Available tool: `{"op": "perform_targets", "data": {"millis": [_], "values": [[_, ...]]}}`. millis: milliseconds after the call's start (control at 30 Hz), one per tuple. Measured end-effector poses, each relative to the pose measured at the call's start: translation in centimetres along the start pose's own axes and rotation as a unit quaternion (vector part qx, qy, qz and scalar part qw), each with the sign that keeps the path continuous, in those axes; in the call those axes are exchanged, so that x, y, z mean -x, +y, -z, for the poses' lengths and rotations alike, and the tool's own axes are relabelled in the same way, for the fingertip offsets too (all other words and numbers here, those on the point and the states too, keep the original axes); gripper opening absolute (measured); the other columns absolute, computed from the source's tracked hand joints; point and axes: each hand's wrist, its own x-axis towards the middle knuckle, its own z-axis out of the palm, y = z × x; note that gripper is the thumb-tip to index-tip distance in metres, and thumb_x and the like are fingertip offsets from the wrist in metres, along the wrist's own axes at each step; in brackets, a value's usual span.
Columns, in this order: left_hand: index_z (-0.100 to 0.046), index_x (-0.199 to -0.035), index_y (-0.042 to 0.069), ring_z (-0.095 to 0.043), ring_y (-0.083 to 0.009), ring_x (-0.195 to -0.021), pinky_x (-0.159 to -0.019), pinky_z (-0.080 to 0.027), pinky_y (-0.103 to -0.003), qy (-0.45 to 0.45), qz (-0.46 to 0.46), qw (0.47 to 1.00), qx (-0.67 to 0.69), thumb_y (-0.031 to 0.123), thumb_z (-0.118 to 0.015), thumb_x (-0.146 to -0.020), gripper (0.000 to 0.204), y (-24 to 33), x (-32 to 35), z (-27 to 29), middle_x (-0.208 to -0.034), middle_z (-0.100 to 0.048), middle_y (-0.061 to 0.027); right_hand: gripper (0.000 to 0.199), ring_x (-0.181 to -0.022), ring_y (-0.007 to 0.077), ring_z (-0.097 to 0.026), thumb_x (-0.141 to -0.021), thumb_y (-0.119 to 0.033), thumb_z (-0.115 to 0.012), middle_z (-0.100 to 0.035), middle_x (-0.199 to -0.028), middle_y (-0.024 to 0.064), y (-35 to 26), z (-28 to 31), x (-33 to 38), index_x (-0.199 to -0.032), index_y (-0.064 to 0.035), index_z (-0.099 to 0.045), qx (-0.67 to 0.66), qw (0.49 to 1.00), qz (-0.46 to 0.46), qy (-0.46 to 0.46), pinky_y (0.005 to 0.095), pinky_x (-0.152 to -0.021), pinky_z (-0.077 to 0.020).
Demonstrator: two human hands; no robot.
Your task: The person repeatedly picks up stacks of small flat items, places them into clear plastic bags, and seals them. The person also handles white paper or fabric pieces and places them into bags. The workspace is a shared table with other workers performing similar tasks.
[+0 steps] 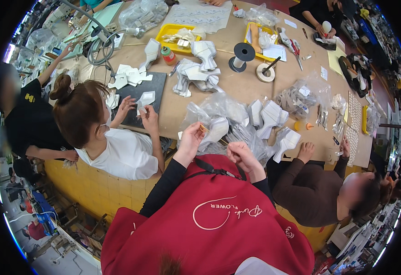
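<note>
White shaped pieces (pixel 216 129) in clear plastic wrap are seen at the near edge of the bench (pixel 237 87), just beyond the person's red apron. The left hand (pixel 190 137) is closed in a narrow grip on one such piece, a thin stick pinched at its fingertips. The right hand (pixel 240 153) is curled shut just right of it; what its grip holds cannot be told. Farther off, a black spool (pixel 243 55) and a yellow tray (pixel 178 37) are seen. Co-workers are seated left and right.

Clear plastic bags (pixel 218 112) mid-table, perhaps another (pixel 143 13) at far edge
</note>
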Motion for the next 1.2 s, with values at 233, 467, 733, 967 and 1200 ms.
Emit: {"op": "perform_targets", "data": {"millis": [233,467,733,967,1200], "values": [[-0.066,-0.099,0.003,-0.053,-0.0049,-0.076,-0.071,-0.042,-0.020,-0.154,0.043,0.964,-0.212,0.017,-0.062,-0.093,0.016,1.6,1.5,-0.9,-0.084,-0.060,0.0020,0.022,-0.045,0.0030,-0.032,-0.098,-0.023,-0.051,-0.051,-0.060,-0.0023,-0.4,1.4,-0.2,-0.092,-0.0035,-0.060,-0.155,0.982,0.101,0.036,0.0199,-0.045,-0.0244],[-0.066,-0.098,0.004,-0.055,-0.0054,-0.080,-0.075,-0.043,-0.021,-0.242,0.037,0.929,-0.277,0.016,-0.064,-0.092,0.014,1.5,3.0,-3.6,-0.086,-0.061,0.0025,0.020,-0.049,0.0050,-0.035,-0.099,-0.022,-0.049,-0.052,-0.068,0.0009,-0.8,1.4,-1.0,-0.093,-0.0046,-0.057,-0.242,0.957,0.141,0.081,0.0205,-0.048,-0.0286],[-0.065,-0.096,0.006,-0.057,-0.0061,-0.090,-0.084,-0.044,-0.023,-0.228,0.067,0.941,-0.241,0.017,-0.062,-0.092,0.012,2.4,3.4,-3.8,-0.095,-0.062,0.0013,0.022,-0.044,0.0050,-0.034,-0.100,-0.022,-0.045,-0.052,-0.070,0.0019,-1.7,-0.2,-0.3,-0.093,-0.0045,-0.056,-0.226,0.964,0.134,0.038,0.0205,-0.045,-0.0278],[-0.066,-0.098,0.008,-0.059,-0.0049,-0.088,-0.082,-0.045,-0.022,-0.248,0.119,0.950,-0.149,0.019,-0.060,-0.093,0.014,2.8,4.1,-4.0,-0.093,-0.065,0.0028,0.021,-0.044,0.0045,-0.034,-0.100,-0.022,-0.045,-0.054,-0.074,0.0020,-1.7,-0.3,-0.2,-0.097,-0.0048,-0.056,-0.241,0.962,0.131,0.003,0.0202,-0.045,-0.0279],[-0.063,-0.097,0.004,-0.057,-0.0091,-0.087,-0.081,-0.044,-0.024,-0.272,0.137,0.948,-0.088,0.019,-0.057,-0.095,0.017,2.7,4.1,-3.7,-0.091,-0.061,-0.0015,0.024,-0.048,0.0041,-0.036,-0.100,-0.022,-0.047,-0.055,-0.084,0.0016,-1.3,-0.1,-0.2,-0.112,-0.0048,-0.057,-0.255,0.955,0.147,0.018,0.0188,-0.047,-0.0298]]}}
